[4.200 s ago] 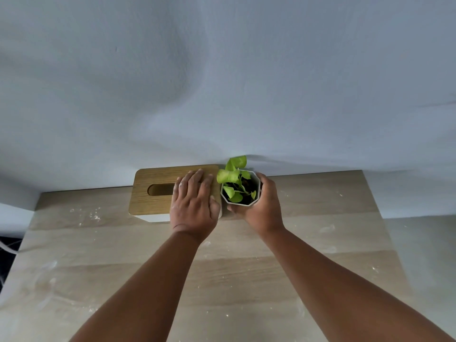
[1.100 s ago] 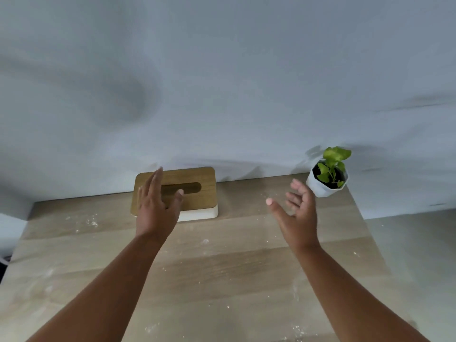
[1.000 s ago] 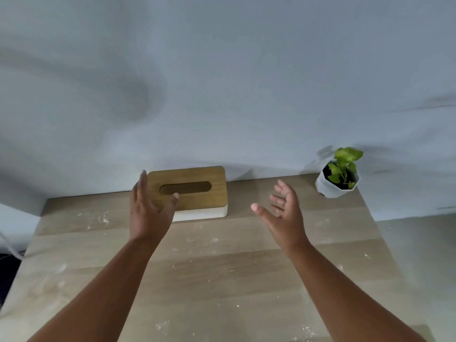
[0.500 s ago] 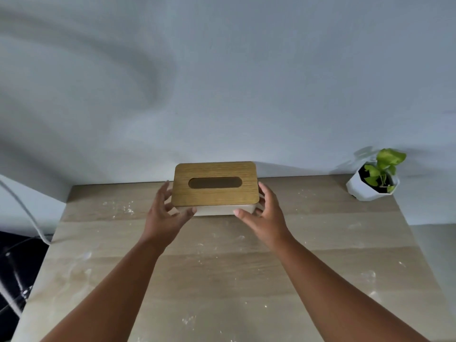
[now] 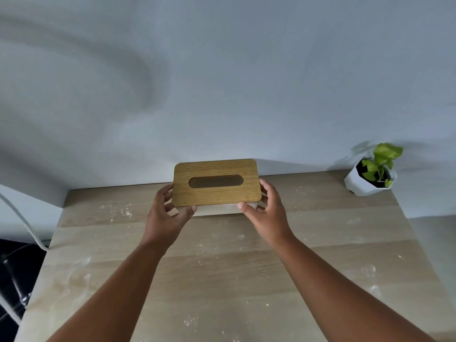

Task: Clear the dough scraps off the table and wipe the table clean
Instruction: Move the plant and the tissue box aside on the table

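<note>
A light wooden table (image 5: 222,272) carries white flour smears and small dough crumbs (image 5: 116,211), scattered mostly near its left, right and front parts. At the back middle is a white tissue box with a wooden slotted lid (image 5: 216,185). My left hand (image 5: 167,213) grips its left end, thumb on the front edge. My right hand (image 5: 265,211) grips its right end the same way. The box looks raised slightly off the table.
A small green plant in a white faceted pot (image 5: 370,178) stands at the back right corner. A plain wall runs right behind the table. A white cable (image 5: 27,228) hangs off the left side over dark objects below.
Both hands moved in from open air and took hold of the tissue box by its ends. Earlier the plant pot was carried from beside the box to the back right corner.
</note>
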A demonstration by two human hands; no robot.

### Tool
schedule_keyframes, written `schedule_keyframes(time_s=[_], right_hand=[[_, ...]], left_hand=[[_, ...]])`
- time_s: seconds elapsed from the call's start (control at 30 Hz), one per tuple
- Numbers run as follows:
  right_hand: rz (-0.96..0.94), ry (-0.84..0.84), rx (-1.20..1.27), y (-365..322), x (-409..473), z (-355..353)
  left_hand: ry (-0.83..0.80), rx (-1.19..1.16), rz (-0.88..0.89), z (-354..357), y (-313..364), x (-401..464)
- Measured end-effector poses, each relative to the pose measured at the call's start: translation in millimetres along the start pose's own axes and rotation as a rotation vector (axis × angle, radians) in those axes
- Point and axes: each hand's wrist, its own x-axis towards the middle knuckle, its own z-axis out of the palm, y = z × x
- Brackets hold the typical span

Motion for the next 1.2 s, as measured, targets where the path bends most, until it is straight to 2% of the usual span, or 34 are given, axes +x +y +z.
schedule_keyframes(time_s=[0.27, 0.8, 1.2], right_hand=[[0.009, 0.04, 0.005, 1.2, -2.9, -50.9], [0.049, 0.197, 0.001, 28.6, -6.7, -187.2], [0.049, 0.201, -0.004, 56.2, 14.2, -241.8]], left_hand=[[-0.047, 0.001, 0.034, 38.2, 20.3, -14.6], [-0.199, -0.09, 0.023, 173.9, 58.2, -49.6], [-0.174, -0.051, 0.01, 242.1, 68.8, -50.9]])
